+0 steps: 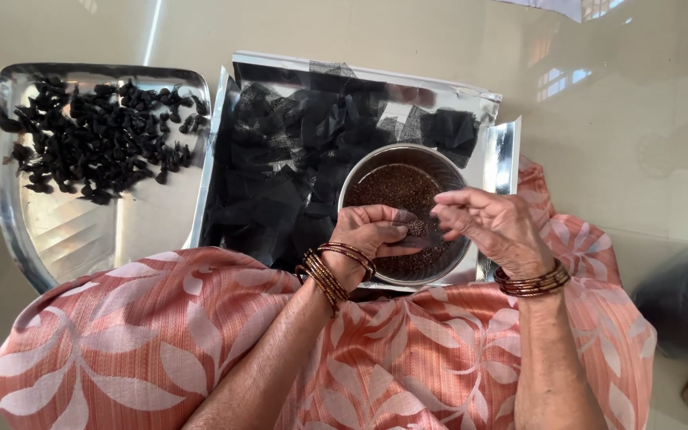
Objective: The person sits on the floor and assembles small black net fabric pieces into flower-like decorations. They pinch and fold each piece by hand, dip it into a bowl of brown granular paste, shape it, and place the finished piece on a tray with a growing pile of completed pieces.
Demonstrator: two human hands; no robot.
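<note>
A round steel bowl of small dark brown seeds sits on a shiny silver tray strewn with squares of black net cloth. My left hand is over the bowl's near rim, fingers curled around a small piece of black net with some seeds on it. My right hand is beside it over the bowl's right edge, fingertips pinched at the same piece. Both wrists wear bangles.
To the left lies a steel plate bearing a heap of small black tied bundles. My lap is covered in pink leaf-patterned cloth. A dark grey object sits at the right on the glossy floor.
</note>
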